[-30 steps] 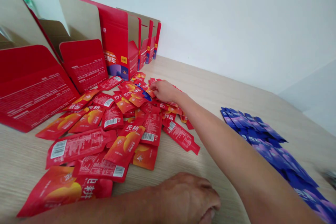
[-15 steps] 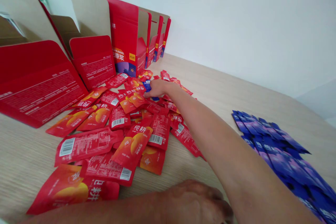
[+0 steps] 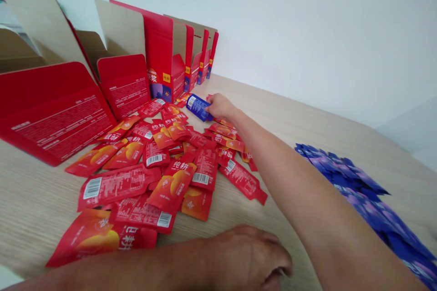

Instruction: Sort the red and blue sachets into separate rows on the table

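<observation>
My right hand [image 3: 221,107] is closed on one end of a blue pouch [image 3: 198,107] with a white barcode, over the far side of a pile of red pouches. Its fingertips are partly hidden by the hand. My left hand [image 3: 252,254] lies low in front, near the table's close side, back upward and fingers curled in. Whatever those fingers hold, if anything, is out of sight. Red and orange pouches with fruit pictures, such as this one [image 3: 173,182], lie scattered and overlapping between both hands and the boxes.
Open red cartons [image 3: 124,84] with raised flaps stand in a row along the left and back. Rows of overlapping blue pouches [image 3: 358,186] lie on the right of the wooden table [image 3: 259,100]. A pale wall [image 3: 307,32] rises behind.
My right hand has drawn the blue pouch out from among the red ones, moving slightly right, so more of it shows. My left hand has stayed low, its fingers curled.
</observation>
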A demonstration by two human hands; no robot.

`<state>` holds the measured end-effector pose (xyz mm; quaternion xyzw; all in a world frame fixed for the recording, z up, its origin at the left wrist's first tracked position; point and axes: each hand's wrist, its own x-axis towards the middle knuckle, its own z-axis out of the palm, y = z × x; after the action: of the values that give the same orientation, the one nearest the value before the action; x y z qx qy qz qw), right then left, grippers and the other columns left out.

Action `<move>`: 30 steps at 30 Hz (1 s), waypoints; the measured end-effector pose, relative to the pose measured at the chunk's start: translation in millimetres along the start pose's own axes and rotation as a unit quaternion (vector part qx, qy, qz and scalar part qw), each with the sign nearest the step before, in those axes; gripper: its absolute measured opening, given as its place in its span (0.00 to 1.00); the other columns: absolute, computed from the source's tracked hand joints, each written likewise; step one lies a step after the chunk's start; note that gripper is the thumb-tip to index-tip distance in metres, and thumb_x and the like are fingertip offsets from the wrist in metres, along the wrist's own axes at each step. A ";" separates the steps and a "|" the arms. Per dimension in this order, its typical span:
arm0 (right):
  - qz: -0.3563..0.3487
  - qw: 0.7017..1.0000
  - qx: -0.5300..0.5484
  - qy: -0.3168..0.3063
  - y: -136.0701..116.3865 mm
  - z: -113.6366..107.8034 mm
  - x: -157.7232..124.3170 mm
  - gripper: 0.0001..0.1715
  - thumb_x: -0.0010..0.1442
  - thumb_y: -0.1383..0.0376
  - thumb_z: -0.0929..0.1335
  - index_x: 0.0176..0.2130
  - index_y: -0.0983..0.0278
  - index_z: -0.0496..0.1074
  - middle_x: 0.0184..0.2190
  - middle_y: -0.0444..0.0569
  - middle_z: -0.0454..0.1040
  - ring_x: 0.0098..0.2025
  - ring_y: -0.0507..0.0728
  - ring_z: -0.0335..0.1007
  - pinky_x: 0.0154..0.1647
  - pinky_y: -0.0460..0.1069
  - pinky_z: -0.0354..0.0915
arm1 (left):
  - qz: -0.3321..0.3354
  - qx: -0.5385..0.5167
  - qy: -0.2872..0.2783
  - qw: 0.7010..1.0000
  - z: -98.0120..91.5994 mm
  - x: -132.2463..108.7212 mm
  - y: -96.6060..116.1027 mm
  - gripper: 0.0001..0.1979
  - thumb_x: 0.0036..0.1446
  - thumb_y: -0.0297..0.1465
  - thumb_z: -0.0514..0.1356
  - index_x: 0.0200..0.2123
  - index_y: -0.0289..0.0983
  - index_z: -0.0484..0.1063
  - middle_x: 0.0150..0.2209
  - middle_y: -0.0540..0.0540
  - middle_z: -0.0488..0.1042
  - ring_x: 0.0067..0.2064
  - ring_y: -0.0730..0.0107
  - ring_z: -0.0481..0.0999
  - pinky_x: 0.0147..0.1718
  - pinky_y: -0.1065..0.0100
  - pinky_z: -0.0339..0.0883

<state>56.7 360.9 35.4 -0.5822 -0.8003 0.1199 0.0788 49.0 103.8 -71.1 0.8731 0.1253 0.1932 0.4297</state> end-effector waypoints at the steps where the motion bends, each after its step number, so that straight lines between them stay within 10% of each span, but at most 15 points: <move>1: -0.013 1.000 -0.002 0.009 6.9 -12.9 -7.8 0.10 0.66 0.70 0.70 0.46 0.69 0.79 0.45 0.56 0.82 0.48 0.61 0.79 0.51 0.50 0.70 | -0.018 -0.035 0.026 0.999 0.3 0.1 0.6 0.10 0.62 0.25 0.58 0.43 0.33 0.80 0.41 0.40 0.84 0.43 0.61 0.83 0.45 0.66 0.75; 4: -0.089 0.995 0.027 0.021 29.6 -48.0 -48.4 0.11 0.67 0.70 0.68 0.48 0.66 0.79 0.43 0.50 0.83 0.44 0.58 0.78 0.50 0.50 0.69 | -0.105 -0.256 0.120 0.953 -0.7 5.2 0.1 0.13 0.66 0.39 0.57 0.36 0.36 0.75 0.31 0.45 0.78 0.30 0.67 0.77 0.32 0.68 0.71; 7: -0.204 0.974 0.094 0.017 51.3 -68.7 -115.8 0.10 0.67 0.69 0.68 0.45 0.63 0.79 0.38 0.45 0.82 0.41 0.57 0.78 0.48 0.51 0.71 | -0.163 -0.501 0.211 0.823 -10.2 12.5 -2.2 0.29 0.64 0.57 0.54 0.37 0.34 0.74 0.30 0.43 0.77 0.26 0.67 0.75 0.27 0.67 0.68; 13: -0.335 0.927 0.121 0.120 84.9 -49.7 -249.6 0.19 0.71 0.71 0.65 0.40 0.52 0.82 0.50 0.45 0.82 0.57 0.59 0.73 0.60 0.58 0.70 | -0.171 -0.615 0.296 0.711 -35.6 9.7 10.1 0.27 0.59 0.55 0.67 0.33 0.34 0.75 0.28 0.45 0.78 0.25 0.71 0.73 0.23 0.72 0.63; 18: -0.268 0.925 0.086 0.255 105.9 -7.6 -293.7 0.19 0.70 0.74 0.65 0.45 0.56 0.83 0.53 0.52 0.77 0.51 0.57 0.75 0.53 0.56 0.73 | -0.213 -0.560 0.316 0.736 -33.8 9.5 18.7 0.17 0.47 0.33 0.79 0.36 0.32 0.80 0.29 0.48 0.80 0.26 0.74 0.75 0.28 0.73 0.71; 26: -0.064 0.950 0.103 0.289 83.2 27.5 -362.0 0.26 0.63 0.55 0.76 0.57 0.58 0.74 0.60 0.60 0.74 0.62 0.68 0.74 0.61 0.64 0.75 | -0.207 -0.403 0.340 0.824 -16.0 25.6 36.9 0.23 0.50 0.48 0.76 0.29 0.32 0.81 0.28 0.45 0.81 0.30 0.67 0.78 0.33 0.68 0.76; 30: -0.033 0.943 0.092 0.318 86.9 33.6 -378.3 0.28 0.60 0.62 0.76 0.58 0.57 0.72 0.58 0.60 0.76 0.60 0.69 0.75 0.60 0.66 0.76 | -0.188 -0.429 0.309 0.828 -3.3 36.1 56.3 0.21 0.52 0.47 0.74 0.30 0.33 0.82 0.31 0.43 0.83 0.31 0.65 0.79 0.37 0.65 0.77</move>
<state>244.2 23.4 -16.3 -0.5538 -0.7376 -0.0011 0.3863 82.7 86.2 -16.1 0.4553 0.3173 0.4025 0.7280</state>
